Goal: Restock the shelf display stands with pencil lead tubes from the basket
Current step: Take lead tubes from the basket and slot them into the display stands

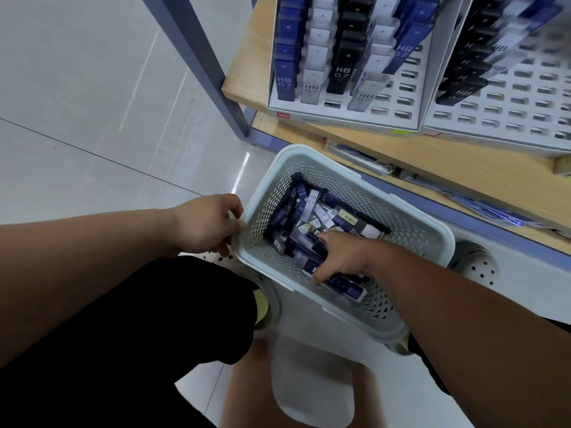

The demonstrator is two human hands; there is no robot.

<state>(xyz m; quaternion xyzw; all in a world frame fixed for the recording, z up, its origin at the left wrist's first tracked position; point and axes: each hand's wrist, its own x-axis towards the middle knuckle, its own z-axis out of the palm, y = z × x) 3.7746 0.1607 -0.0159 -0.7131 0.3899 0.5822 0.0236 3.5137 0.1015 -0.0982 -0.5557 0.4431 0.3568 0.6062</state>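
- While the left hand curls its fingers over the near-left rim of the basket and grips it, the right hand is down inside, fingers clenched around a bunch of dark tubes.
- Loose lead tubes lie jumbled across the basket floor, dark blue, black and white, some reading HB 07.
- Up beyond the basket's far side, on the wooden shelf, stand two white display stands: the left stand with part-filled rows, the right stand with many empty slots.
- My read: these tubes are small, light, stiff plastic cases, smooth enough to slip from a full fist.
- Best taken a few at a time, pinched across the flat long sides; the lead inside is probably brittle, so no dropping.
- Hard to make out: the right fingertips are buried in the pile, so how many tubes they hold can't be told.
- That right stand is blurred, its labels barely readable.
- Below the shelf, just past the basket, some flat packets are smeared beyond naming.
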